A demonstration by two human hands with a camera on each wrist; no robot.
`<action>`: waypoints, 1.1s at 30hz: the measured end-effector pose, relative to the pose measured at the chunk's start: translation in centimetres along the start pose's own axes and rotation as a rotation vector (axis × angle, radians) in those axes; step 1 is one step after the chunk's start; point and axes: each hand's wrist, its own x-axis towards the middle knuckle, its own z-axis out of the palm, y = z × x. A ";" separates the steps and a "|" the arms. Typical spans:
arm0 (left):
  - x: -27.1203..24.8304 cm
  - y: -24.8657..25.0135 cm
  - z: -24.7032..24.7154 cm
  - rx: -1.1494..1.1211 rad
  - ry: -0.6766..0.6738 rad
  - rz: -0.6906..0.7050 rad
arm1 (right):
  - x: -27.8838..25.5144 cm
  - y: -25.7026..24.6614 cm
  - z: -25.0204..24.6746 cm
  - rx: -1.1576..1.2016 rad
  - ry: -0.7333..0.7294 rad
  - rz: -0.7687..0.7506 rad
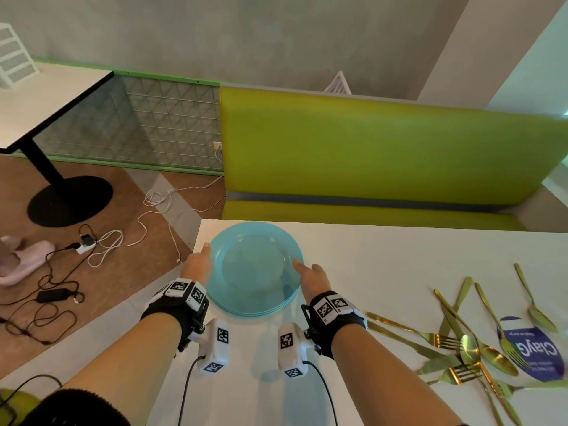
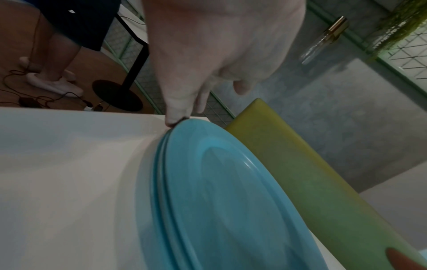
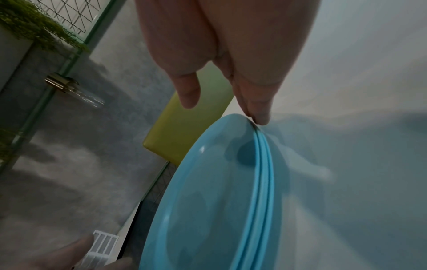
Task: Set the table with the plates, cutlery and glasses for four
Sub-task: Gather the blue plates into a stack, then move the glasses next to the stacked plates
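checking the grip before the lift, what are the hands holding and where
The plate stack, at opposite rim edges: left hand and right hand touch it with straight fingertips, no closed grip yet.

One plate stack (image 1: 255, 272), one cutlery pile (image 1: 470, 352)

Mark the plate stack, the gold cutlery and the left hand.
plate stack (image 1: 252, 272): head view, middle of the top plate
gold cutlery (image 1: 469, 352): head view, spoon bowl in the pile
left hand (image 1: 196, 267): head view, back of the hand
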 end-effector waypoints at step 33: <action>-31.6 6.5 33.5 0.252 -0.501 0.658 | -9.1 15.1 -52.2 0.251 0.793 0.195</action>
